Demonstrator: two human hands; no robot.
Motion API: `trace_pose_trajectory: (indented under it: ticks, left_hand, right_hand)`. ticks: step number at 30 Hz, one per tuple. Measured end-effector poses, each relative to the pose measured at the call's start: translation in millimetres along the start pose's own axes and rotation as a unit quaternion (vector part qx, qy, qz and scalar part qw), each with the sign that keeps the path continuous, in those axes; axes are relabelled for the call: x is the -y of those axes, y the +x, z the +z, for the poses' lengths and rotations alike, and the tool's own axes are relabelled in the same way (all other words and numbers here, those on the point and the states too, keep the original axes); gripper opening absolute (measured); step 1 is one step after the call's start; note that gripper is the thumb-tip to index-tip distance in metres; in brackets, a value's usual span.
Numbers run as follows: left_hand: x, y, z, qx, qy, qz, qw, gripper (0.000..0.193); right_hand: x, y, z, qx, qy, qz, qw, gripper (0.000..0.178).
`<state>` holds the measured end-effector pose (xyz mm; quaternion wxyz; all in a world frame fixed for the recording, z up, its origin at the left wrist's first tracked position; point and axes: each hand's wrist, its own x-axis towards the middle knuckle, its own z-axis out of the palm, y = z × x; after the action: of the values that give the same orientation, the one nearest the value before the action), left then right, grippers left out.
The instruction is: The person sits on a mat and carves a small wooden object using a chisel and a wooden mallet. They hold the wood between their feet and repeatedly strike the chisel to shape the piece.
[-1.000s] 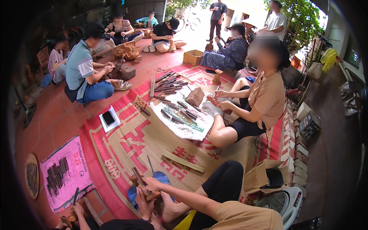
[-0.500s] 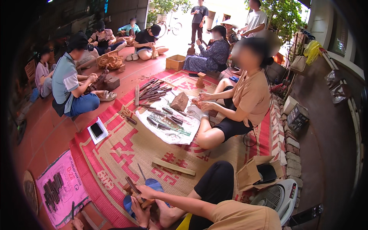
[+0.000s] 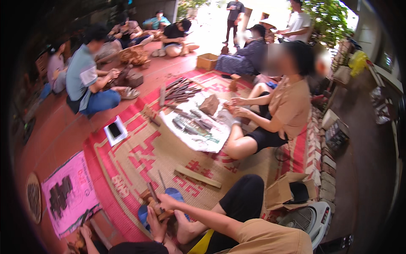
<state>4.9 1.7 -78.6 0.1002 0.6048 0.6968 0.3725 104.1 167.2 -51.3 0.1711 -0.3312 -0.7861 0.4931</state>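
Observation:
My right hand (image 3: pixel 168 202) reaches in from the lower right, its fingers closed around a dark rod-shaped tool (image 3: pixel 153 193). The tool slants up beside a brown wooden piece (image 3: pixel 165 215). Below it, my left hand (image 3: pixel 156 223) is wrapped about the wooden piece, hiding part of its shape. Both hands are low in the picture, next to my bare foot (image 3: pixel 187 230). Under and behind them lie blue sandals (image 3: pixel 174 194). A thin pointed metal piece (image 3: pixel 162 179) sticks up just beyond; what it belongs to is hidden.
A wooden strip (image 3: pixel 198 178) lies on the patterned mat (image 3: pixel 152 165). A person (image 3: pixel 292 101) sits beyond, by a white sheet (image 3: pixel 190 137) with dark tools. Another person's hand (image 3: pixel 86 232) works near a pink sheet (image 3: pixel 69 192). An open carton (image 3: pixel 279 190) and fan (image 3: pixel 311 222) stand right.
The view has shifted, so the far scene sits further right. My hands stay together on the wooden piece, with the dark tool tilted more upright. More of the neighbour's hand at lower left shows.

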Motion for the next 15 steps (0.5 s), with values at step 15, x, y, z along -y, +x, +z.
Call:
trace_pose_trajectory:
  ticks: [15]
  left_hand:
    - [-9.5,5.3,-9.3,0.039,0.023,-0.060,0.997,0.108]
  right_hand:
    - [8.4,-8.9,-5.1,-0.015,0.043,0.049,0.998,0.028]
